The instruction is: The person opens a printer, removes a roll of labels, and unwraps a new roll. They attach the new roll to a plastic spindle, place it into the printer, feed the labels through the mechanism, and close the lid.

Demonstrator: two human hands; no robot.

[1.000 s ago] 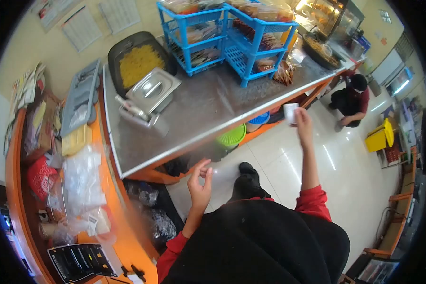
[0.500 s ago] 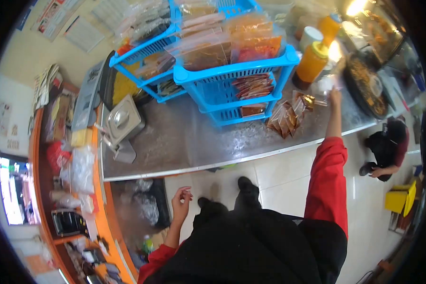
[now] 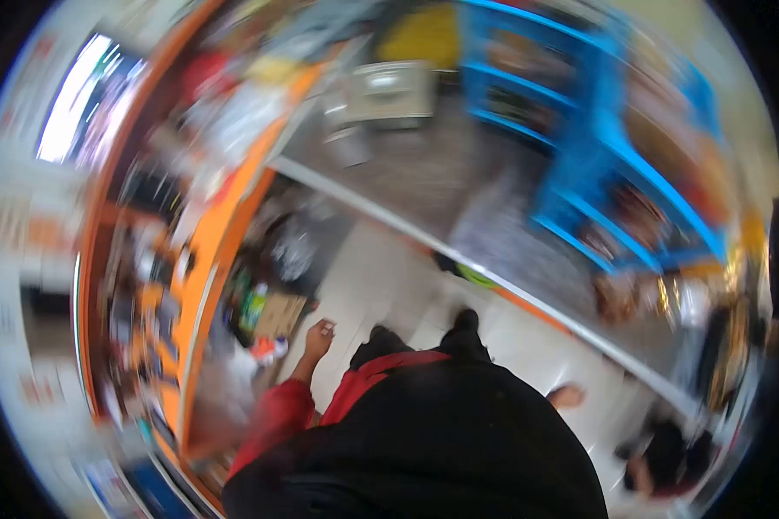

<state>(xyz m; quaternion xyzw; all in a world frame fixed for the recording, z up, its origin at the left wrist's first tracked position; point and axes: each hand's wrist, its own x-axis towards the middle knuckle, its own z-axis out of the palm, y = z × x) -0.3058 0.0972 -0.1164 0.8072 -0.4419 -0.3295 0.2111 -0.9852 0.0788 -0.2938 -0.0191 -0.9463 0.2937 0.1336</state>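
My left hand [image 3: 319, 339] hangs in front of my body above the floor, near the orange shelf unit. Its fingers are loosely bent and apart, and I see nothing held in them. On the other side, my right hand [image 3: 567, 397] is low beside my black apron [image 3: 441, 432], below the steel counter's edge. Motion smears its fingers, and whether it holds anything does not show. Neither hand touches the counter [image 3: 398, 173]. A blue plastic rack [image 3: 571, 173] stands on that counter, with brown packets [image 3: 614, 298] blurred by its foot.
A lidded steel container [image 3: 393, 91] stands on the counter's left part. The orange shelf unit [image 3: 208, 251] holds bags and small goods. A cardboard box [image 3: 280, 315] lies below, beside it. Another person [image 3: 666, 458] is at lower right.
My view has swung left, so the rack and counter appear farther right and tilted. My right hand has left the small white item on the counter and dropped to my side.
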